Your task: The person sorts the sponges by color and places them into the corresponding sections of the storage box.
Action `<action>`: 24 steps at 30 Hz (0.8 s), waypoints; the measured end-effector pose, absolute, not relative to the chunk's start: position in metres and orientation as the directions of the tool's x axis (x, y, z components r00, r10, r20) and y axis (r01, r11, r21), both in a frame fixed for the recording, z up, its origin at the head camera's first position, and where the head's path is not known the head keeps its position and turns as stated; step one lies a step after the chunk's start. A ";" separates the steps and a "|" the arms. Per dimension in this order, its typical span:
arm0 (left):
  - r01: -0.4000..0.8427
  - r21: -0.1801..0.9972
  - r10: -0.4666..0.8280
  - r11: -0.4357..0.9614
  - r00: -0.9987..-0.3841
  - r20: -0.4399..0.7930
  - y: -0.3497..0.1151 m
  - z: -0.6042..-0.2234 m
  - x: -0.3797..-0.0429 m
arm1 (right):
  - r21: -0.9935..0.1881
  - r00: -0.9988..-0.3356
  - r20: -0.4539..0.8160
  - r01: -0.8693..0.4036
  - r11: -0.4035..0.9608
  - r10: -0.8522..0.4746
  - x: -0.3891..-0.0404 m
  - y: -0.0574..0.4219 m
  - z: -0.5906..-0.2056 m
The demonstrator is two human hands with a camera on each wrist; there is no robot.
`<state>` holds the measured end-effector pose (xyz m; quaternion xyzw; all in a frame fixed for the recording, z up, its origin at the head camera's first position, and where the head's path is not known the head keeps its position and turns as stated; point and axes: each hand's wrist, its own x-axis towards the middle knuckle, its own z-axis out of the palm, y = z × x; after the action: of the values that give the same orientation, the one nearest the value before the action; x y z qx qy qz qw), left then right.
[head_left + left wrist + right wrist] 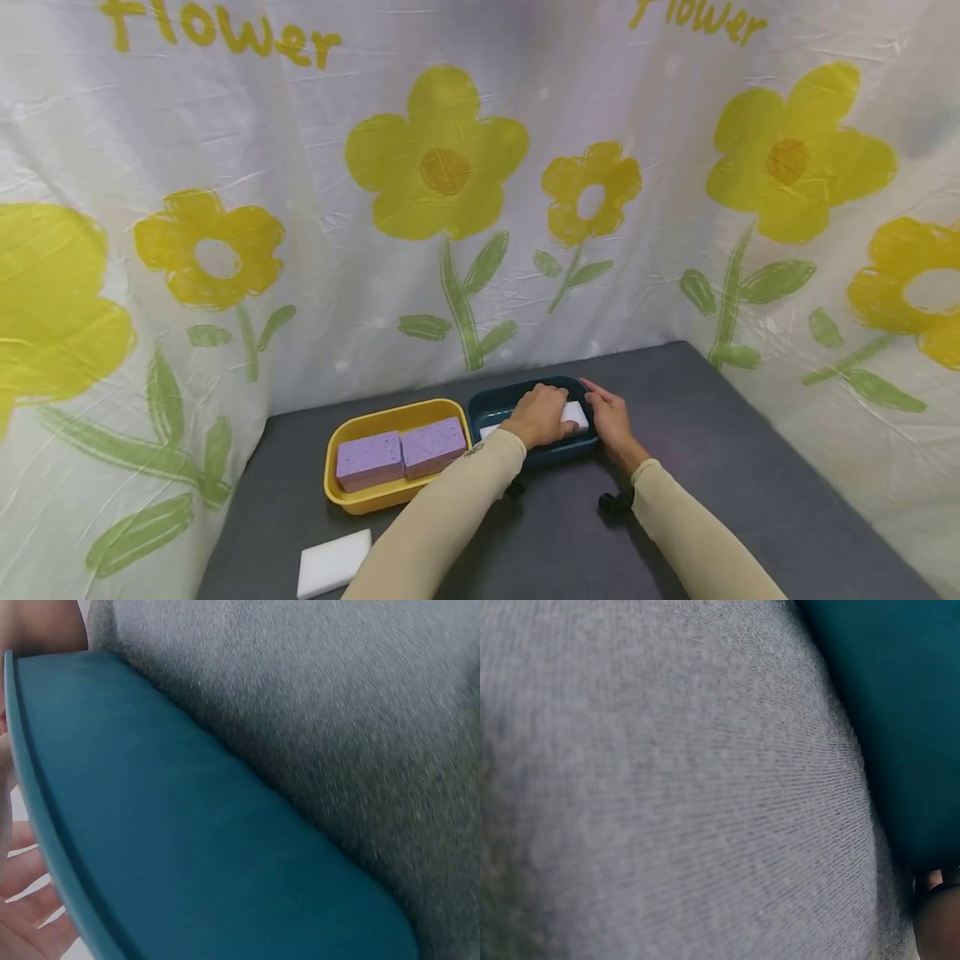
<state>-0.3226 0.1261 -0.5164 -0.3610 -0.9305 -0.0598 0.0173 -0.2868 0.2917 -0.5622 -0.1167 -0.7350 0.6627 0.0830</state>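
In the head view, a dark teal tray lies near the back of the table, with white sponge blocks inside. My left hand reaches over its front rim and grips a white sponge at the right end, thumb in front and fingers behind. A second white sponge shows partly at the left, mostly hidden by that hand. My right hand holds the tray's right end at the rim. The tray wall fills much of the left wrist view, with left fingers beyond the rim.
Left of the teal tray, a yellow tray holds two purple sponges side by side. One more white sponge lies on the dark grey table at front left. A flower-printed curtain hangs behind the table and along its sides.
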 end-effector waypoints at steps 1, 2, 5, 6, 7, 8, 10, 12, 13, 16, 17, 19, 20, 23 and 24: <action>0.675 0.098 0.671 0.731 -0.738 0.079 0.124 -0.514 -0.321 | -0.993 -0.958 -0.035 0.065 0.098 0.285 -0.287 0.292 -0.562; 0.677 0.098 0.672 0.730 -0.736 0.077 0.123 -0.512 -0.321 | -0.993 -0.957 -0.036 0.067 0.098 0.287 -0.287 0.292 -0.563; 0.678 0.114 0.675 0.726 -0.734 0.074 0.117 -0.506 -0.319 | -0.993 -0.959 -0.038 0.068 0.100 0.283 -0.287 0.292 -0.562; 0.678 0.127 0.675 0.724 -0.734 0.072 0.116 -0.504 -0.319 | -0.993 -0.959 -0.039 0.069 0.099 0.281 -0.287 0.292 -0.562; 0.675 0.142 0.674 0.724 -0.736 0.068 0.114 -0.502 -0.318 | -0.993 -0.959 -0.041 0.071 0.099 0.279 -0.287 0.292 -0.562; 0.673 0.156 0.673 0.723 -0.737 0.060 0.112 -0.500 -0.318 | -0.992 -0.960 -0.043 0.072 0.099 0.276 -0.287 0.292 -0.561; 0.666 0.186 0.671 0.722 -0.740 0.045 0.109 -0.496 -0.317 | -0.992 -0.960 -0.047 0.078 0.104 0.275 -0.287 0.292 -0.561; 0.663 0.205 0.672 0.720 -0.740 0.032 0.105 -0.493 -0.317 | -0.991 -0.960 -0.053 0.085 0.108 0.274 -0.286 0.292 -0.561; 0.664 0.208 0.674 0.718 -0.738 0.026 0.104 -0.492 -0.316 | -0.990 -0.961 -0.054 0.086 0.108 0.273 -0.286 0.292 -0.561; 0.674 0.216 0.688 0.706 -0.726 0.018 0.098 -0.486 -0.314 | -0.990 -0.961 -0.054 0.086 0.108 0.270 -0.285 0.291 -0.562; 0.679 0.218 0.693 0.701 -0.721 0.017 0.096 -0.484 -0.313 | -0.991 -0.961 -0.054 0.086 0.107 0.270 -0.285 0.291 -0.562; 0.688 0.227 0.704 0.690 -0.710 0.015 0.093 -0.480 -0.311 | -0.991 -0.962 -0.050 0.081 0.103 0.268 -0.284 0.292 -0.562; 0.694 0.231 0.711 0.682 -0.703 0.014 0.091 -0.477 -0.310 | -0.992 -0.963 -0.049 0.078 0.103 0.264 -0.284 0.292 -0.562; 0.711 0.243 0.731 0.660 -0.683 0.013 0.084 -0.469 -0.307 | -0.992 -0.964 -0.047 0.076 0.101 0.262 -0.284 0.292 -0.561; 0.717 0.242 0.737 0.654 -0.676 0.012 0.082 -0.467 -0.307 | -0.992 -0.964 -0.046 0.074 0.100 0.261 -0.285 0.292 -0.561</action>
<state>-0.3067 0.0817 -0.4672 -0.4003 -0.9082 -0.1140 -0.0437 -0.2847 0.2923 -0.5614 -0.1135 -0.7382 0.6612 0.0706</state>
